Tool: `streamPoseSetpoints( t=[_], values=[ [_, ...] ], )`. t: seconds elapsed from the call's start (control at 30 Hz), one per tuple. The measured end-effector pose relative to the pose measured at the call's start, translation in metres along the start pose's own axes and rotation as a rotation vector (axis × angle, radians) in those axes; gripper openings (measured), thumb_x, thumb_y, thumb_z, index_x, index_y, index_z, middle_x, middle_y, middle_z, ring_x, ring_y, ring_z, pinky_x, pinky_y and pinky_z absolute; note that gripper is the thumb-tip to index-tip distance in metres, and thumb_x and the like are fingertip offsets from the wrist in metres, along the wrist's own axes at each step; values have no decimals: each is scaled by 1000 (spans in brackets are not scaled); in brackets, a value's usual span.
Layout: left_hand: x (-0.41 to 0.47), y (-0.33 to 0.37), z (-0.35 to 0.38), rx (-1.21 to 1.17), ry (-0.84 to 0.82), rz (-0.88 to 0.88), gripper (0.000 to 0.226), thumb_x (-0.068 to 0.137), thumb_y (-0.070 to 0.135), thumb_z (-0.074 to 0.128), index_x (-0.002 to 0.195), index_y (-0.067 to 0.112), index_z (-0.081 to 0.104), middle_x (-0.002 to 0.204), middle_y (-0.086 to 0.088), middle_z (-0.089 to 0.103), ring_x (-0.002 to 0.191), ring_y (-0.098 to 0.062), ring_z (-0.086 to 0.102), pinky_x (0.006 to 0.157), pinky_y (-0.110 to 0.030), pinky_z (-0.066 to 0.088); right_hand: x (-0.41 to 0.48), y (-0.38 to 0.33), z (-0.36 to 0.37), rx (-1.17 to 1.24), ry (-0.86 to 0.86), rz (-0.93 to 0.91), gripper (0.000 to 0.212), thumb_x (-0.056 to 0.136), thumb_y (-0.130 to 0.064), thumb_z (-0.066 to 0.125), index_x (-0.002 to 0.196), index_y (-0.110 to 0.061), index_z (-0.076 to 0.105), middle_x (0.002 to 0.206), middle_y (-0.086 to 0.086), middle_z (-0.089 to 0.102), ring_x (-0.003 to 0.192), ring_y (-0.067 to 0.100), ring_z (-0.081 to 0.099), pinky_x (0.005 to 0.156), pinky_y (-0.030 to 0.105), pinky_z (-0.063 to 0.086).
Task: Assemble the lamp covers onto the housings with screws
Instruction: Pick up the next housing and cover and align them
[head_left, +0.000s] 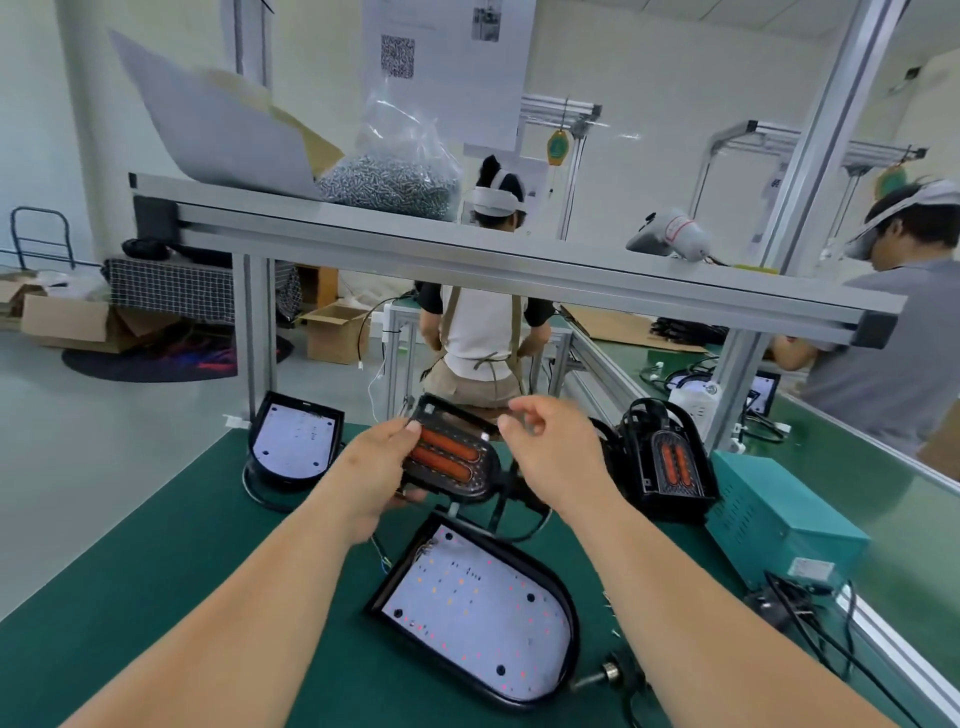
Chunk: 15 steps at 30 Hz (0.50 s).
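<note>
My left hand (375, 470) grips a black lamp cover (451, 453) with two orange strips, held tilted above the green table. Just right of the cover's top edge hovers my right hand (550, 448), fingers loosely curled; whether it holds a screw I cannot tell. An open housing (478, 610) with a white LED board lies flat near me. A second open housing (296, 441) sits at the far left. At the right stands an assembled lamp (670, 462) with its orange-strip cover on.
A teal power box (769, 519) stands at the right with cables (800, 618) in front. A bag of screws (395, 179) rests on the aluminium shelf (467, 244) overhead. Two people work at benches beyond. A plug (610, 673) lies by the near housing.
</note>
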<state>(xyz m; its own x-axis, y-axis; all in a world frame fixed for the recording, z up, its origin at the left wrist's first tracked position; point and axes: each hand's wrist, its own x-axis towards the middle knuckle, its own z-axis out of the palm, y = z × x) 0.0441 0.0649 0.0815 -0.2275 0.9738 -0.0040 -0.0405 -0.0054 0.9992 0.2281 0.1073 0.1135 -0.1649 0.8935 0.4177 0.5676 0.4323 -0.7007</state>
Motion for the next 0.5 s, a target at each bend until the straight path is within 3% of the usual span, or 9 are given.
streamPoseSetpoints(
  t=[0.07,0.1,0.23,0.3,0.4,0.5],
  values=[
    [-4,-3,-2,52,-102,-22,30,106,30,43,107,14,69,96,-12,73,82,-19,66,53,-23,49,0,2,7,-151,-113,-84,38,99,-37,53,135,-25,59,132,0,57,120,15,52,100,24,39],
    [-7,-5,1,66,-135,-32,28,105,29,45,106,14,68,91,-11,72,79,-18,66,50,-22,48,-2,3,12,-167,-172,-91,39,101,-37,50,138,-25,57,138,-1,56,127,16,51,104,26,37],
    [-15,-15,9,120,-188,-82,28,105,25,45,103,10,69,76,-5,70,60,-13,65,48,-21,48,-13,18,28,-152,-224,-81,32,103,-25,49,130,-23,65,135,-5,62,129,11,52,97,14,31],
    [-17,-20,9,186,-187,-74,27,105,24,47,101,11,70,83,-6,73,72,-16,67,61,-26,53,-18,25,30,-157,-212,-65,31,102,-22,49,128,-23,67,133,-5,64,127,11,53,95,12,30],
    [-14,-26,6,290,-73,-42,22,102,25,52,109,14,70,106,-4,72,99,-18,63,88,-30,46,-26,33,33,-184,-231,-65,30,102,-21,50,126,-23,69,131,-5,65,126,11,54,93,11,30],
    [-12,-30,3,360,69,-58,27,103,27,50,121,15,65,115,-3,64,108,-19,56,94,-30,40,-32,35,37,-201,-222,-86,30,102,-22,50,125,-24,69,130,-7,66,124,10,55,91,9,29]
  ],
)
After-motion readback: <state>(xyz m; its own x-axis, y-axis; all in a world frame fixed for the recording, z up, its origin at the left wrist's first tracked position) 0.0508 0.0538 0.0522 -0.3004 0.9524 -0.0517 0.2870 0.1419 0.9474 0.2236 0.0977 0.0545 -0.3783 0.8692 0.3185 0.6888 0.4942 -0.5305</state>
